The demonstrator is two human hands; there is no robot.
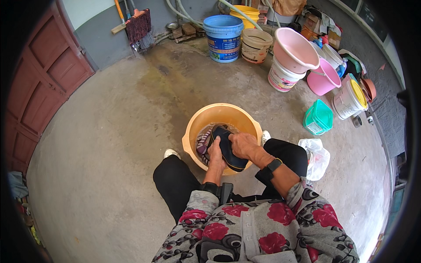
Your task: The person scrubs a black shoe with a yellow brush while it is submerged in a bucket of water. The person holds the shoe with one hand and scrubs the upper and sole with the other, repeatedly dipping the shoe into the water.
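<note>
Over the orange plastic basin I hold a dark navy shoe at a slant, its lower end close to the near rim. My left hand grips the side of the shoe, thumb on top. Bent fingers of my right hand press on the shoe's upper face from the other side; what lies under that palm is hidden. Down in the basin, a purple-and-white striped item rests in shallow, cloudy water. Another dark edge shows behind the shoe, too covered to identify.
Beyond the basin stand a blue bucket, a beige bucket and a pink basin on a white bucket. To the right are a green container and a white plastic bag. Mops lean on the wall.
</note>
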